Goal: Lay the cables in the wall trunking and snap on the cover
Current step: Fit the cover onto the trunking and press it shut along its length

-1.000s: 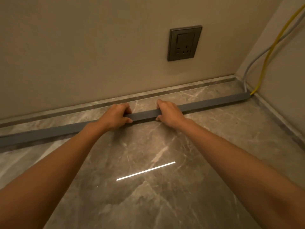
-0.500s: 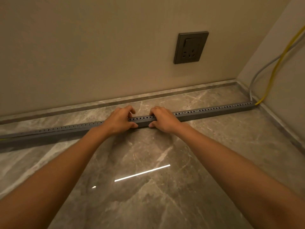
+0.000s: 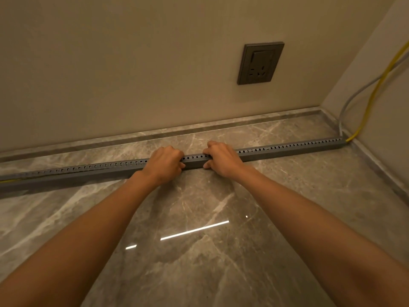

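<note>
A long grey trunking lies on the marble floor, running from the left edge to the right corner, its perforated side facing up. My left hand and my right hand grip it side by side near its middle, fingers curled over the far edge, thumbs on the near face. A yellow cable and a grey cable come down the right wall and enter the trunking's right end. A bit of yellow cable shows at the left end.
A dark wall socket sits on the beige wall above the trunking. A stone skirting strip runs along the wall base behind it. The glossy marble floor reflects a ceiling light.
The trunking has been rolled so its perforated side now faces up instead of the smooth face. My hands have shifted closer together and the view has moved nearer.
</note>
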`<act>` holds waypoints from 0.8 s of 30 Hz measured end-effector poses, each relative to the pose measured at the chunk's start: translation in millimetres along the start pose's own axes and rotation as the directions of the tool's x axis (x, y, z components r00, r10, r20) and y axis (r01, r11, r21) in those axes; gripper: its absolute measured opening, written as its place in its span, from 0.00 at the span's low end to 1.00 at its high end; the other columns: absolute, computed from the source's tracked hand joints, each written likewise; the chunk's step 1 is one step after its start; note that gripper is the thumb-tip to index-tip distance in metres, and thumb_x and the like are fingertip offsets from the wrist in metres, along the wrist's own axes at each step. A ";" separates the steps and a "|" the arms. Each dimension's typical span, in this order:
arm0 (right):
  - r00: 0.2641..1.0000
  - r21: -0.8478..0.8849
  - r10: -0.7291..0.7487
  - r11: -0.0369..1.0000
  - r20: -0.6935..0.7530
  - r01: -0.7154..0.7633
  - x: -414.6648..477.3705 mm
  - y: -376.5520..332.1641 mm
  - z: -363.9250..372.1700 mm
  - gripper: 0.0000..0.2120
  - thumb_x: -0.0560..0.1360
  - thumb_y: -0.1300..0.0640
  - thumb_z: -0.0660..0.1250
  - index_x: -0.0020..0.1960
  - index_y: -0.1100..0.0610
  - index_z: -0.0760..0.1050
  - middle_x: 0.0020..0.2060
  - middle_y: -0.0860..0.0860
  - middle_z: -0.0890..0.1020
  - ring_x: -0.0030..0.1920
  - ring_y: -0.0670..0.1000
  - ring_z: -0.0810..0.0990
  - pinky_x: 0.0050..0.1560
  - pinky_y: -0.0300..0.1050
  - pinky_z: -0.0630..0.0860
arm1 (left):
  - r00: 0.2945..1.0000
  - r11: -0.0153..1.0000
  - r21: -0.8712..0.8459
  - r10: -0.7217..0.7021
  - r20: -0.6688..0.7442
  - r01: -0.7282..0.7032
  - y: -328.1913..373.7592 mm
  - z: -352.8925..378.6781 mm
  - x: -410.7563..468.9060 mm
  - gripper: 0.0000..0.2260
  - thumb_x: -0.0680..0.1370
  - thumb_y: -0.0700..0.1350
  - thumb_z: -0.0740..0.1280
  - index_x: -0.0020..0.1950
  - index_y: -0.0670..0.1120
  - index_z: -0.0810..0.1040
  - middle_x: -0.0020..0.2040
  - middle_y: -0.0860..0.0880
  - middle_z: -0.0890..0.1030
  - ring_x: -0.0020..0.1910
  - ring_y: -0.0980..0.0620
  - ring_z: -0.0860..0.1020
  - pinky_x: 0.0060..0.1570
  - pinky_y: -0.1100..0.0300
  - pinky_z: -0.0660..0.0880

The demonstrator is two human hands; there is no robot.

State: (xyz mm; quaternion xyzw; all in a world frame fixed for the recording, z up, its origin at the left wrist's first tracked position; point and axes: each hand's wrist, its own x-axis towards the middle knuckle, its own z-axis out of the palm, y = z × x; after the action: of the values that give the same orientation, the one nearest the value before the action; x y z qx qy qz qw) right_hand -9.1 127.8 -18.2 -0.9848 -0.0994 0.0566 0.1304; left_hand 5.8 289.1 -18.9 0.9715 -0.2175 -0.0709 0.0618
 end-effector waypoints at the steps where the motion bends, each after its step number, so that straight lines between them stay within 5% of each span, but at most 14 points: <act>1: 1.000 0.006 0.004 1.000 0.002 -0.004 0.2 0.0 0.1 0.12 0.73 0.57 0.68 0.52 0.63 0.77 0.53 0.58 0.76 0.54 0.59 0.76 0.52 0.49 0.71 | 1.000 0.999 -0.035 -0.009 -0.001 0.009 -1.4 0.1 0.4 0.09 0.78 0.43 0.63 0.52 0.39 0.78 0.49 0.38 0.81 0.48 0.40 0.77 0.42 0.54 0.70; 5: 1.000 0.022 0.011 1.000 0.017 -0.012 1.7 -0.1 0.6 0.13 0.73 0.57 0.68 0.55 0.63 0.76 0.54 0.58 0.76 0.55 0.59 0.76 0.55 0.50 0.71 | 0.999 0.978 -0.206 -0.042 0.021 0.046 -11.3 -1.7 -0.3 0.08 0.76 0.43 0.66 0.51 0.40 0.79 0.48 0.39 0.82 0.48 0.42 0.78 0.43 0.55 0.70; 15: 0.999 0.117 0.001 0.993 0.054 -0.007 11.9 -21.6 9.2 0.13 0.76 0.54 0.65 0.57 0.60 0.76 0.56 0.58 0.77 0.56 0.59 0.76 0.59 0.53 0.70 | 0.967 0.952 -0.216 -0.181 0.181 0.218 -54.4 -20.2 -18.5 0.15 0.77 0.42 0.66 0.63 0.41 0.75 0.60 0.40 0.79 0.58 0.42 0.75 0.56 0.52 0.72; 24: 1.000 0.171 0.008 0.985 -0.017 -0.005 24.4 -85.4 32.6 0.13 0.75 0.55 0.65 0.57 0.60 0.76 0.55 0.58 0.77 0.56 0.59 0.75 0.61 0.52 0.67 | 0.987 0.986 -0.091 -0.127 0.100 0.137 -80.6 -15.1 -27.8 0.11 0.77 0.45 0.65 0.57 0.44 0.79 0.52 0.39 0.81 0.51 0.40 0.77 0.48 0.51 0.73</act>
State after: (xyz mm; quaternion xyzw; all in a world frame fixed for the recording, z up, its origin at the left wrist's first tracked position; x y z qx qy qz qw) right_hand -5.3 221.8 -28.7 -0.9708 -0.0896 0.0565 0.2150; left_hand 16.7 374.8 -13.2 0.9752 -0.1516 -0.1310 0.0940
